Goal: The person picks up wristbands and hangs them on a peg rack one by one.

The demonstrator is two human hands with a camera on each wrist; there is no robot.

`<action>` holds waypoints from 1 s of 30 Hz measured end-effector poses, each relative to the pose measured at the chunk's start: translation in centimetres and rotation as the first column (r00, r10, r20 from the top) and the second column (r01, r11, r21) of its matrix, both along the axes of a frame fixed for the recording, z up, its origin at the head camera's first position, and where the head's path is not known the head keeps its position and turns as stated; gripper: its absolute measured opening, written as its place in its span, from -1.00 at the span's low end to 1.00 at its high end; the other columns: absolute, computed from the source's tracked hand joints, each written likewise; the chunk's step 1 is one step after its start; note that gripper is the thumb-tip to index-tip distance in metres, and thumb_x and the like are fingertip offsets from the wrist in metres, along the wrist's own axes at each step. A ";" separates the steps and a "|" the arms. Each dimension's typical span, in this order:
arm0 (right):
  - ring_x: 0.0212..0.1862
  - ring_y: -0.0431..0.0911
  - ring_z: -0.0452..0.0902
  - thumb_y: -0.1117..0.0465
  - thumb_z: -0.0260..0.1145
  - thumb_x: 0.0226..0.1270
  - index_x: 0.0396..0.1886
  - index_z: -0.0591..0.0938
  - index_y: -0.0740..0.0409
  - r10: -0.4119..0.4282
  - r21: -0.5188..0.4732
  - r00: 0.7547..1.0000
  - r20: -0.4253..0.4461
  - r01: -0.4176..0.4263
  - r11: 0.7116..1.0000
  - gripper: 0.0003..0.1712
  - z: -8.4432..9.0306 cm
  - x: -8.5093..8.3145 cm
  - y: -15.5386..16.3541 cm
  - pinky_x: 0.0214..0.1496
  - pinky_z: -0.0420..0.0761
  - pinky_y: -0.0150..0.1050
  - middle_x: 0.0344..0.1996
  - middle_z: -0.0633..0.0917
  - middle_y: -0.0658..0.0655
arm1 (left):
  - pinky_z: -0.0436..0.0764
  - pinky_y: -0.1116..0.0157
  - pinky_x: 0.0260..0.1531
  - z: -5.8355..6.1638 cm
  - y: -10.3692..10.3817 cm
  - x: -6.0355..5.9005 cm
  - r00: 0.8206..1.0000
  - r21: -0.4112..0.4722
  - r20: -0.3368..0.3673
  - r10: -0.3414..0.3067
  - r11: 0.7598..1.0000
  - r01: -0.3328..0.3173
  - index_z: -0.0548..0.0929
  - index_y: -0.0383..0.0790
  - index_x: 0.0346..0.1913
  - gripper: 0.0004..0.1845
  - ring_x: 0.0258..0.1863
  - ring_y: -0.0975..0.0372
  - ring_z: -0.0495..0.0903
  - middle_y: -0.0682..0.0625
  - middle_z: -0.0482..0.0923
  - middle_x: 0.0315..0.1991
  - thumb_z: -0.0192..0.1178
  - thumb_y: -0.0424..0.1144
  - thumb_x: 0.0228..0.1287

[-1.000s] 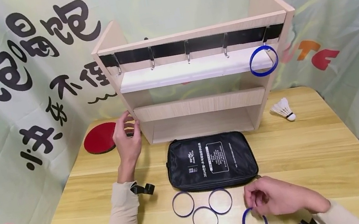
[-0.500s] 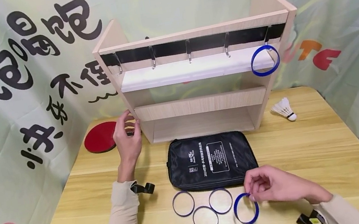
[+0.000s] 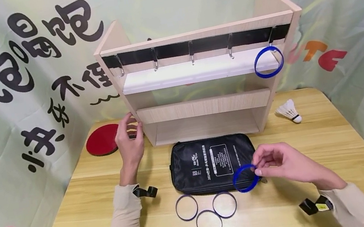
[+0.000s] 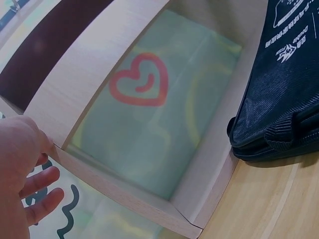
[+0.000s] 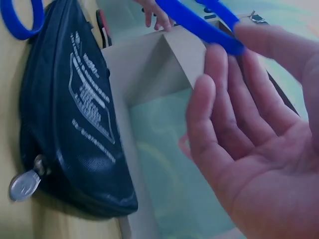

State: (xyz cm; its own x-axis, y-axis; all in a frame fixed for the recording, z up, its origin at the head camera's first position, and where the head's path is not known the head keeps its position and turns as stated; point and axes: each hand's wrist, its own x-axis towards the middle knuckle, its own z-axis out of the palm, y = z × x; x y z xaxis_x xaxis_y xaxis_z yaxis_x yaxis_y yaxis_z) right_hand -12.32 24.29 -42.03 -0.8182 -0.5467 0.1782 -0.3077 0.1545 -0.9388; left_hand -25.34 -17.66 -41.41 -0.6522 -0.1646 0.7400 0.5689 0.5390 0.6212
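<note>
Right hand [image 3: 284,164]: fingertips pinch a blue ring [image 3: 245,178] over the black pouch [image 3: 212,162].
Ring: likely light, bendy – hold its rim (thin band).
Left hand [image 3: 128,138]: relaxed fingers against the shelf [image 3: 202,106].

A blue ring [image 3: 245,178], pinched at its rim, hangs tilted above the black bag's [image 3: 211,161] near edge.

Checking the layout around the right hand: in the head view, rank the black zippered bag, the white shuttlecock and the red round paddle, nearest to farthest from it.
1. Black zippered bag, just left of the right hand.
2. White shuttlecock, beyond the hand, toward the table's far right.
3. Red round paddle, far left, by the left hand.
</note>
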 end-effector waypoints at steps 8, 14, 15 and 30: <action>-0.16 -0.17 0.72 0.46 0.38 0.32 -0.11 0.61 0.32 -0.224 -0.061 0.974 -0.024 0.222 0.973 -0.82 1.2 -1.0 -1.3 -0.08 0.73 -0.38 -0.18 0.76 0.05 | 0.77 0.11 -0.30 -0.1 0.3 0.0 1.000 -0.004 -0.007 -0.004 1.000 0.004 0.59 -0.43 0.19 -0.59 -0.28 -0.09 0.68 -0.34 0.68 -0.10 0.31 -0.53 0.28; -0.14 -0.20 0.74 0.37 0.41 0.35 -0.12 0.60 0.34 -0.374 -0.120 0.925 0.063 0.379 0.918 -0.80 1.8 -1.6 -2.1 -0.08 0.72 -0.41 -0.18 0.78 -0.01 | 0.72 0.41 -0.28 0.0 0.4 0.0 1.000 -0.008 -0.005 -0.004 1.000 0.004 0.60 -0.44 0.18 -0.59 -0.29 -0.08 0.69 -0.33 0.68 -0.10 0.32 -0.54 0.26; -0.15 -0.21 0.74 0.36 0.41 0.34 -0.11 0.60 0.33 -0.389 -0.122 0.919 0.066 0.394 0.911 -0.80 1.9 -1.8 -2.3 -0.08 0.72 -0.41 -0.19 0.78 -0.03 | 0.69 0.49 -0.27 0.0 0.4 0.0 1.000 -0.007 -0.007 -0.005 1.000 0.005 0.60 -0.44 0.18 -0.59 -0.29 -0.08 0.69 -0.34 0.68 -0.10 0.32 -0.54 0.26; -0.18 -0.21 0.75 0.61 0.34 0.25 -0.20 0.68 0.24 -0.430 -0.504 0.899 0.089 0.412 0.759 -0.75 5.3 -3.7 -5.1 -0.07 0.74 -0.40 -0.25 0.79 0.01 | 0.55 0.68 -0.24 -0.3 0.0 -0.3 1.000 0.009 0.003 -0.002 1.000 0.002 0.60 -0.40 0.20 -0.58 -0.28 -0.10 0.69 -0.34 0.68 -0.10 0.31 -0.53 0.28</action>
